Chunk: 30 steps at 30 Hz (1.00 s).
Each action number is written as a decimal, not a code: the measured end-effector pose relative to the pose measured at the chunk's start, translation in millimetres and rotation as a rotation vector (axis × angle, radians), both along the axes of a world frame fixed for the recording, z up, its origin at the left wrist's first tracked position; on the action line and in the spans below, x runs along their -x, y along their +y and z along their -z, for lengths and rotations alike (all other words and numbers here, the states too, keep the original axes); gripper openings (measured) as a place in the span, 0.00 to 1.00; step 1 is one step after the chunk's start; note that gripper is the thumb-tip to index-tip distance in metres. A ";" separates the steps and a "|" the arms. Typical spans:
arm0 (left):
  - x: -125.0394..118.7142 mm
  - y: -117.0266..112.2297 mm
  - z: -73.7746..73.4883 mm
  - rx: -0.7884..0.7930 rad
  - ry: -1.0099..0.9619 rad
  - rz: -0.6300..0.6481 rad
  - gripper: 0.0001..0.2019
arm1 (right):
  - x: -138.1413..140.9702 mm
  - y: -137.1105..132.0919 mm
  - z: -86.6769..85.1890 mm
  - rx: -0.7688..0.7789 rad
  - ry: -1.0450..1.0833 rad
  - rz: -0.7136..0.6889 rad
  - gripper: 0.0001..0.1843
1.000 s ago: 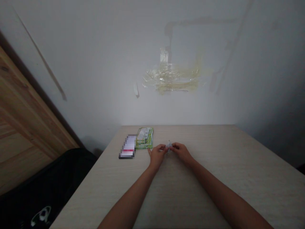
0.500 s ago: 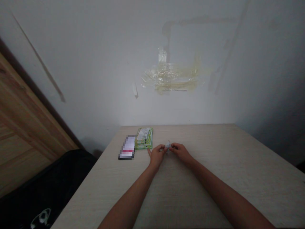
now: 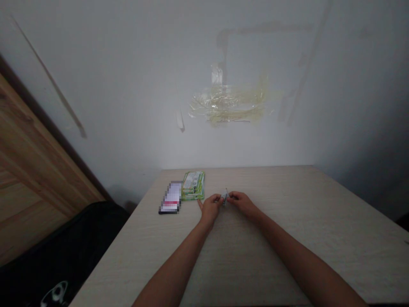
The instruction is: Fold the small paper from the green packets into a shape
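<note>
Between my two hands, above the middle of the table, is a small pale, thin piece (image 3: pixel 225 196) with a dark line along it; it is too small to tell its kind. My left hand (image 3: pixel 211 208) pinches its left side with thumb and forefinger, while another finger points out toward the green packets. On the other side, my right hand (image 3: pixel 242 202) grips it with closed fingertips. The fingers cover much of its edges.
A stack of green and white packets (image 3: pixel 193 186) lies left of my hands, beside a phone-like object (image 3: pixel 171 198) with a blurred-out screen. Behind the wooden table (image 3: pixel 275 181) stands a wall with peeling clear tape (image 3: pixel 230 100). A black bag-like item (image 3: pixel 79 234) is at the left.
The small pale piece has turned slightly between my fingers, and its dark line shows more plainly. Both hands stay in nearly the same place.
</note>
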State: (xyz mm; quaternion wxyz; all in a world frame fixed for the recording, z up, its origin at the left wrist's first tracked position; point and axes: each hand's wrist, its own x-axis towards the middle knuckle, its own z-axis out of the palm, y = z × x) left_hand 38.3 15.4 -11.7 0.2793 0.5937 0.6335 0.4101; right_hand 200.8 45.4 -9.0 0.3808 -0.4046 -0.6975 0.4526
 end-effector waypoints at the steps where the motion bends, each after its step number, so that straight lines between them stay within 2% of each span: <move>1: -0.1 0.2 0.2 0.002 0.001 -0.002 0.10 | -0.1 -0.1 -0.3 0.000 -0.001 -0.003 0.15; 14: 1.3 3.8 6.9 0.004 0.017 0.005 0.11 | -3.0 3.3 3.4 -0.017 0.002 -0.038 0.16; 24: 0.8 2.3 2.0 0.008 0.012 0.010 0.10 | -4.8 6.1 5.3 -0.002 0.014 -0.043 0.16; 30: 0.3 4.1 4.7 0.010 0.009 0.005 0.09 | -6.0 5.3 4.5 0.024 0.004 -0.049 0.18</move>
